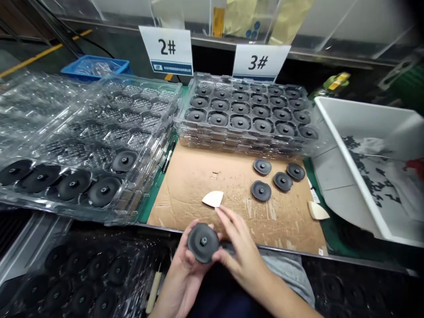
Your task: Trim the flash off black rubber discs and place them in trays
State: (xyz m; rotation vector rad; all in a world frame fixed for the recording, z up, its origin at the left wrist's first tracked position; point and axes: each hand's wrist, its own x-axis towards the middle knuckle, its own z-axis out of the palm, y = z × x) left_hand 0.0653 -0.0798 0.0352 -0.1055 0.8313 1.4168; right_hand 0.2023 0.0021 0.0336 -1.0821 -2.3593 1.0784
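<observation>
A round black disc-shaped part (203,242) with a small raised hub at its centre rests in my left hand (187,260); the fingers are closed around its rim. My right hand (241,247) is on the disc's right side with its thumb at the edge. Its other fingers stretch forward, apart from the thumb, and the fingertips are at the lower corner of a white wedge-shaped pad (213,198) on the cardboard sheet (185,176). I cannot tell whether they touch the pad. Several loose black discs (261,191) lie on the cardboard farther right.
Clear plastic trays hold black discs: a partly filled tray (132,145) at left, a stack (245,137) behind the cardboard. A second white pad (318,211) lies near a white bin (351,172) of small dark pieces. Below left are more trayed discs (82,298) and a pale-handled tool (153,291).
</observation>
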